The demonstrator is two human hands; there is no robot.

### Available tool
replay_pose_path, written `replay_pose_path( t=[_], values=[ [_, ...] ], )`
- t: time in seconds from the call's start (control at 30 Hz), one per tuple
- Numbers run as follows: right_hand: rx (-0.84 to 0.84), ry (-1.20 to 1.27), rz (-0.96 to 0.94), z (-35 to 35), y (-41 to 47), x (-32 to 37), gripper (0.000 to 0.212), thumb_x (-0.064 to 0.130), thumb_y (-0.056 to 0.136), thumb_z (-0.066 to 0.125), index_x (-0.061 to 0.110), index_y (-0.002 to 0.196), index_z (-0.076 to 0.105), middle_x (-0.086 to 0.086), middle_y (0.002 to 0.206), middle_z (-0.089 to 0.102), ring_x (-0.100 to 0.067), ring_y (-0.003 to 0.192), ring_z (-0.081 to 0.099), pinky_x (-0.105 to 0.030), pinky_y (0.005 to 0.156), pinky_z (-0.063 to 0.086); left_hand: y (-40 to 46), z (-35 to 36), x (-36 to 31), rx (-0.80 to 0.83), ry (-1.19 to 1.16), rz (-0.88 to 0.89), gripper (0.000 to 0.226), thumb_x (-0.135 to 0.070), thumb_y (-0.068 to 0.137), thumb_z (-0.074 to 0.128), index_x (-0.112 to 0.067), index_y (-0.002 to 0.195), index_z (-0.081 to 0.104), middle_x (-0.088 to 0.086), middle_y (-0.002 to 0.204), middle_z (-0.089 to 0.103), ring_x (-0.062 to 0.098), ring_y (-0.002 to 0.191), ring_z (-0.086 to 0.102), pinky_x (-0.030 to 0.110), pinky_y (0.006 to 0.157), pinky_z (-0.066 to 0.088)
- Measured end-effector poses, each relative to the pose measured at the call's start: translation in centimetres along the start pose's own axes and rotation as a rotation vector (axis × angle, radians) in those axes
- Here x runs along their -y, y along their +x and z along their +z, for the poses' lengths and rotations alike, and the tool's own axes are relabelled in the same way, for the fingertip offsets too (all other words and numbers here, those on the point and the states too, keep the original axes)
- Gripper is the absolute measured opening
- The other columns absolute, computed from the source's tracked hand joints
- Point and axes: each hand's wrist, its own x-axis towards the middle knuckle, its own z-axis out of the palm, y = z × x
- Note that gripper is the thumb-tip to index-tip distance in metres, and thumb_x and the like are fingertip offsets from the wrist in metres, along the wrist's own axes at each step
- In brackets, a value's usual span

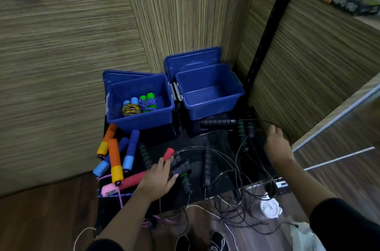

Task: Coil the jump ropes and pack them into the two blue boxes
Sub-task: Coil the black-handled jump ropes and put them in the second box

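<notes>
Two open blue boxes stand side by side on a low black surface (191, 141). The left box (141, 120) holds two coiled ropes, one with light-blue handles (131, 106) and one with green handles (149, 103). Nothing lies in the right box (213, 110). My left hand (158, 176) rests with spread fingers on a pair of black handles with green rings (182, 168), next to a red and pink handle (129, 181). My right hand (277, 144) hovers at the right among thin black cords (228, 172); its fingers are hidden.
Orange-yellow handles (114, 160) and blue handles (130, 151) lie loose at the left. More black handles (218, 122) lie in front of the right box. Wood-panel walls close in the back and right, with a black pole (265, 34). Cords, a power strip (281, 184) and my shoes (183, 242) are on the floor.
</notes>
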Motion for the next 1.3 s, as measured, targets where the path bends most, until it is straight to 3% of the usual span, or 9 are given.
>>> replay_pose_path(
  t=[0.2, 0.33, 0.43, 0.57, 0.63, 0.77, 0.93, 1.07, 1.3],
  values=[
    [0.321, -0.029, -0.068, 4.4, -1.5, 0.8, 0.027, 0.004, 0.091, 0.039, 0.001, 0.116, 0.051, -0.021, 0.115, 0.061, -0.039, 0.106, 0.061, -0.042, 0.087, 0.049, -0.1, 0.4, -0.5, -0.040, -0.002, 0.007, 0.059, -0.051, 0.094, 0.034, -0.005, 0.125, 0.053, 0.009, 0.091, 0.059, 0.020, 0.060, 0.058, 0.026, 0.043, 0.047],
    [0.372, 0.095, -0.180, 6.0, -2.7, 1.2, 0.043, 0.012, 0.092, 0.041, 0.008, 0.135, 0.040, -0.017, 0.122, 0.054, -0.038, 0.109, 0.058, -0.042, 0.085, 0.047, -0.2, 0.7, -0.7, -0.047, -0.025, -0.003, 0.059, -0.050, 0.091, 0.037, -0.004, 0.125, 0.052, 0.008, 0.090, 0.058, 0.020, 0.060, 0.058, 0.027, 0.044, 0.049],
    [0.373, 0.211, -0.298, 6.0, -3.7, 1.5, 0.020, 0.026, 0.093, 0.046, 0.011, 0.103, 0.055, -0.016, 0.102, 0.064, -0.036, 0.095, 0.063, -0.039, 0.074, 0.049, -0.2, 0.8, -0.7, -0.039, -0.031, -0.003, 0.064, -0.053, 0.098, 0.026, -0.003, 0.126, 0.053, 0.007, 0.091, 0.058, 0.020, 0.062, 0.059, 0.027, 0.045, 0.050],
    [0.621, 0.237, -0.275, 5.8, -4.8, 3.6, 0.056, 0.050, 0.089, 0.054, 0.009, 0.051, 0.049, -0.008, 0.056, 0.059, -0.013, 0.055, 0.056, -0.026, 0.061, 0.045, -0.1, 0.9, -0.8, -0.024, -0.038, -0.006, 0.062, -0.052, 0.097, 0.030, -0.002, 0.128, 0.051, 0.009, 0.094, 0.058, 0.021, 0.064, 0.059, 0.031, 0.047, 0.052],
    [0.683, 0.266, -0.249, 6.3, -5.2, 4.7, 0.057, 0.049, 0.088, 0.057, 0.012, 0.047, 0.042, -0.009, 0.053, 0.055, -0.010, 0.051, 0.050, -0.026, 0.061, 0.043, -0.1, 0.9, -0.9, -0.003, -0.058, -0.008, 0.061, -0.050, 0.093, 0.037, -0.003, 0.128, 0.051, 0.009, 0.095, 0.058, 0.022, 0.065, 0.060, 0.032, 0.048, 0.053],
    [0.778, 0.627, -0.035, 6.2, -4.7, 5.5, 0.036, 0.029, 0.089, 0.064, 0.009, 0.059, 0.058, -0.005, 0.055, 0.061, -0.015, 0.051, 0.062, -0.022, 0.048, 0.048, -0.1, 0.8, -1.1, 0.023, -0.099, -0.037, 0.061, -0.051, 0.091, 0.037, -0.004, 0.127, 0.053, 0.006, 0.096, 0.059, 0.020, 0.067, 0.061, 0.031, 0.052, 0.054],
    [0.630, 1.018, 0.040, 2.2, -1.5, 5.5, 0.034, 0.025, 0.084, 0.070, 0.009, 0.058, 0.056, -0.010, 0.052, 0.054, -0.012, 0.040, 0.049, -0.016, 0.038, 0.033, -0.3, 0.7, -1.0, 0.046, -0.134, -0.047, 0.063, -0.051, 0.091, 0.036, -0.003, 0.126, 0.054, 0.006, 0.099, 0.060, 0.020, 0.071, 0.062, 0.031, 0.056, 0.055],
    [0.605, 1.280, 0.090, -1.6, 1.3, 5.6, 0.026, 0.024, 0.089, 0.063, 0.006, 0.070, 0.060, -0.008, 0.058, 0.055, -0.012, 0.042, 0.046, -0.019, 0.042, 0.036, -0.3, 0.8, -1.0, 0.058, -0.172, -0.066, 0.068, -0.054, 0.091, 0.031, -0.003, 0.132, 0.050, 0.007, 0.109, 0.059, 0.022, 0.080, 0.062, 0.034, 0.063, 0.056],
    [0.166, 1.208, 0.170, -4.7, 3.8, 5.7, 0.037, 0.026, 0.098, 0.048, 0.010, 0.065, 0.052, -0.005, 0.052, 0.049, -0.008, 0.033, 0.044, -0.017, 0.037, 0.036, -0.3, 0.7, -1.2, 0.078, -0.191, -0.099, 0.077, -0.058, 0.089, 0.020, -0.004, 0.139, 0.041, 0.007, 0.118, 0.054, 0.024, 0.093, 0.059, 0.037, 0.074, 0.055]
  ],
)
